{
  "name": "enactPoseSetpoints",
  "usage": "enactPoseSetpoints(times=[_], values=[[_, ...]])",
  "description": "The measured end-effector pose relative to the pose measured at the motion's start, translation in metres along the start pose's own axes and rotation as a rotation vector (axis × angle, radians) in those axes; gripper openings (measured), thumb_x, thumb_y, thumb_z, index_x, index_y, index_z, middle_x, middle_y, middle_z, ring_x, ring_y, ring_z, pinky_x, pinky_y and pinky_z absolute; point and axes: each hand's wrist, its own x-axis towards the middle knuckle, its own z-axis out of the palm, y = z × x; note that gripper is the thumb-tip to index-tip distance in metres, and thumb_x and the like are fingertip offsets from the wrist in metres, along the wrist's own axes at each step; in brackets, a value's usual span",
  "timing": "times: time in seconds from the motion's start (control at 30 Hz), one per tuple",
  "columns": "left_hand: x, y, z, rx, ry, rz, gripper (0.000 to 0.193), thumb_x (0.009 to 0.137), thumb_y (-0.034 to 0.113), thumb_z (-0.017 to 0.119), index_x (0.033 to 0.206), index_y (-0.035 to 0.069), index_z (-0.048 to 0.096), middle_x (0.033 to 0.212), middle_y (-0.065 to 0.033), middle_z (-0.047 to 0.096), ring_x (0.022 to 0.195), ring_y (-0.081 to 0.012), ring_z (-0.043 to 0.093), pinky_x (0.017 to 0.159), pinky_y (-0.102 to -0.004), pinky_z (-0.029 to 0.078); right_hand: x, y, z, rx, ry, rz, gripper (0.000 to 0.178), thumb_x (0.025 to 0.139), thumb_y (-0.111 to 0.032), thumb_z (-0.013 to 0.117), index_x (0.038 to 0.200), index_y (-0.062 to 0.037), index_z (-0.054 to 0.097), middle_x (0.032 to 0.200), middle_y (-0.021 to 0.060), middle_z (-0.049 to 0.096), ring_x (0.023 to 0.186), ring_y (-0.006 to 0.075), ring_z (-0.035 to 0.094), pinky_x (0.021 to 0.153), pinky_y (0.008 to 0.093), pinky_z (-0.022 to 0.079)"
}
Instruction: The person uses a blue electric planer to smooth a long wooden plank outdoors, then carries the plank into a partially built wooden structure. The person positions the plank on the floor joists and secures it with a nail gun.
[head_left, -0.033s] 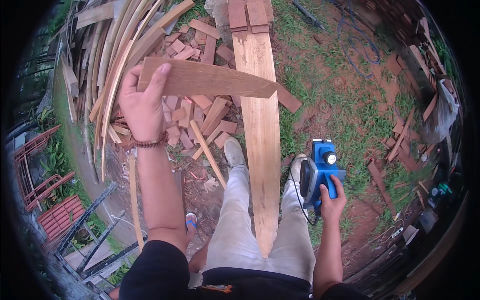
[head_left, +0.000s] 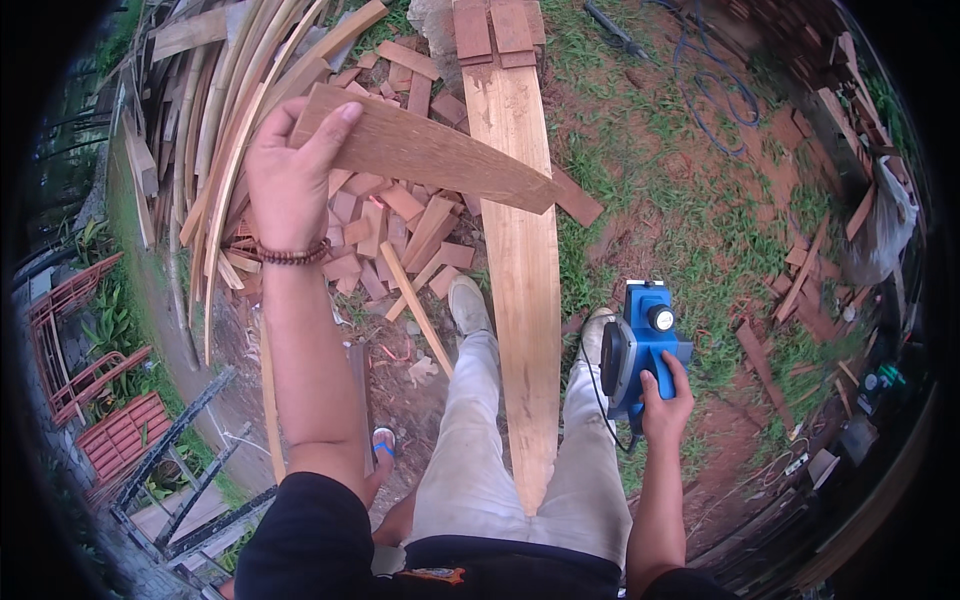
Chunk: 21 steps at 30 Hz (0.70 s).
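A flat brown wooden board point(head_left: 430, 150) is gripped at its left end by my left hand point(head_left: 288, 185), thumb on top and the fingers mostly hidden behind it. Its far end slants down to the right above the long pale plank point(head_left: 525, 330), which runs away from me between my legs. I cannot tell whether the two touch. Off to the right, my right hand point(head_left: 666, 405) is wrapped round the handle of a blue electric planer point(head_left: 652, 335). The planer hangs beside my right leg, its black cord looping down.
Reddish wood offcuts point(head_left: 400, 205) lie heaped beyond my left foot. Long strips of timber point(head_left: 215, 130) are stacked at far left. Several short brown blocks point(head_left: 510, 30) sit on the plank's far end. A blue cable point(head_left: 715, 95) and grass lie right; another person's sandalled foot point(head_left: 383, 442) shows left.
My left hand has shifted slightly up and to the right, and the board's right end has dipped lower. My right hand and the planer have hardly moved.
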Motion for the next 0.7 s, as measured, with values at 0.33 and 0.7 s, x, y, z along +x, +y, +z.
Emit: enactPoseSetpoints(times=[0.33, 0.7], values=[[0.142, -0.241, 0.145, 0.042, -0.499, -0.563, 0.065, 0.080, 0.028, 0.088, 0.131, 0.005, 0.055, 0.116, -0.0067, 0.067, 0.109, -0.0169, 0.065, 0.096, -0.0376, 0.052, -0.004, 0.009, 0.003, 0.049, 0.048, 0.179, 0.045, 0.085, -0.008, 0.077, 0.128, -0.0006, 0.065, 0.121, 0.0158, 0.068, 0.106, 0.0208, 0.065, 0.093, 0.0347, 0.052], [-0.083, -0.282, 0.198, 0.951, -0.037, -0.289, 0.095, 0.068, 0.033, 0.087, 0.149, 0.017, 0.040, 0.135, -0.0175, 0.038, 0.123, -0.0420, 0.044, 0.109, -0.0475, 0.040, 0.006, 0.016, 0.031, 0.128, 0.008, 0.211, 0.046, 0.084, -0.009, 0.079, 0.127, -0.0004, 0.065, 0.114, 0.0147, 0.070, 0.098, 0.0178, 0.066, 0.089, 0.0327, 0.053]])
